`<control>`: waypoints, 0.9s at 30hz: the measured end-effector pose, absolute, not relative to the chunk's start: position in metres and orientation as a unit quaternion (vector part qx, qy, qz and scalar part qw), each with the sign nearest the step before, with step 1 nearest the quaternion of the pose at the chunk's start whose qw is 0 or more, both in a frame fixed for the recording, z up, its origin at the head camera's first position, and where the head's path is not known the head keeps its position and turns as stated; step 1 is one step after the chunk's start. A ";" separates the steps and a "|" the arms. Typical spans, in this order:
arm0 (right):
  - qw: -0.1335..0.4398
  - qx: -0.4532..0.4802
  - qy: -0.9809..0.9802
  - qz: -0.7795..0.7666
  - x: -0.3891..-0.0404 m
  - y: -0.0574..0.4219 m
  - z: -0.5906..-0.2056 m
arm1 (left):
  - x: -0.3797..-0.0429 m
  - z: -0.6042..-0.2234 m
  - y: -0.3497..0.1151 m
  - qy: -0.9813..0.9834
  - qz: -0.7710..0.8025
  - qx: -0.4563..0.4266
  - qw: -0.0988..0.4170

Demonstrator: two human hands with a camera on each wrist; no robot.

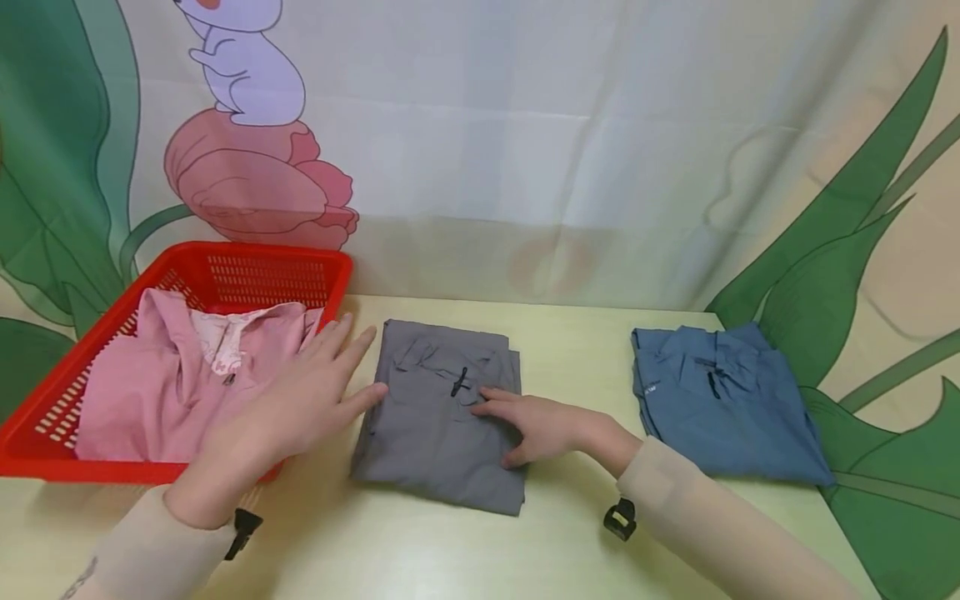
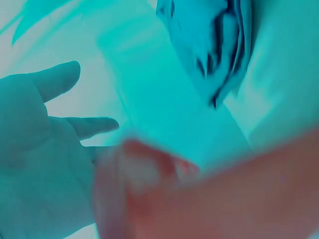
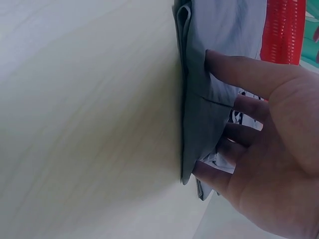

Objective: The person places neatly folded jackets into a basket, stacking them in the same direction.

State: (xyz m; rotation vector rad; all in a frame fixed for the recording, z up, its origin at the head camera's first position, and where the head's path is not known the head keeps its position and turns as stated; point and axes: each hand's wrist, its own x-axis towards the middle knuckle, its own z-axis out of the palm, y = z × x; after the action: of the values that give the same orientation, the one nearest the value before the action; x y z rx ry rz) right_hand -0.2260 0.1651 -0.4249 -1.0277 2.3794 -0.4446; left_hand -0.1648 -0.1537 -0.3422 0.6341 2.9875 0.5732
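Note:
A grey folded garment (image 1: 442, 442) with a small black zip pull lies flat at the middle of the table. My right hand (image 1: 536, 425) rests its fingertips on the garment's right part, the fingers spread and slightly bent. In the right wrist view, the thumb and fingertips of that hand (image 3: 279, 134) touch the folded grey layers (image 3: 207, 114). My left hand (image 1: 307, 400) hovers between the garment and a red basket (image 1: 341, 279), fingers spread and holding nothing. Tinted cyan in the left wrist view, the left hand (image 2: 45, 154) shows extended fingers; a blurred reddish shape covers part of it.
Pink clothing (image 1: 165, 392) with a patterned white lining fills much of the red basket at the left. A blue folded garment (image 1: 727, 408) lies at the table's right edge. Behind the pale table (image 1: 420, 554) hangs a printed curtain (image 1: 465, 150).

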 end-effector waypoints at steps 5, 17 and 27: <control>0.246 -0.372 0.880 -0.164 -0.225 0.171 -0.425 | -0.160 -0.359 -0.132 0.959 0.185 0.213 0.030; 0.130 -0.348 0.899 -0.233 -0.221 0.196 -0.433 | -0.164 -0.409 -0.110 0.944 0.256 0.183 0.101; 0.201 -0.077 0.889 -0.405 -0.212 0.212 -0.421 | -0.175 -0.420 -0.116 0.916 0.367 0.101 0.124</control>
State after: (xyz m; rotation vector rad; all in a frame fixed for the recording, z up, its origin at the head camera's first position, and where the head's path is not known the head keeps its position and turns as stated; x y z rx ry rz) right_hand -0.2115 0.2119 -0.4215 -0.2164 2.4835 -1.1304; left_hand -0.1747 -0.1155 -0.4196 0.2935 2.6713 1.0694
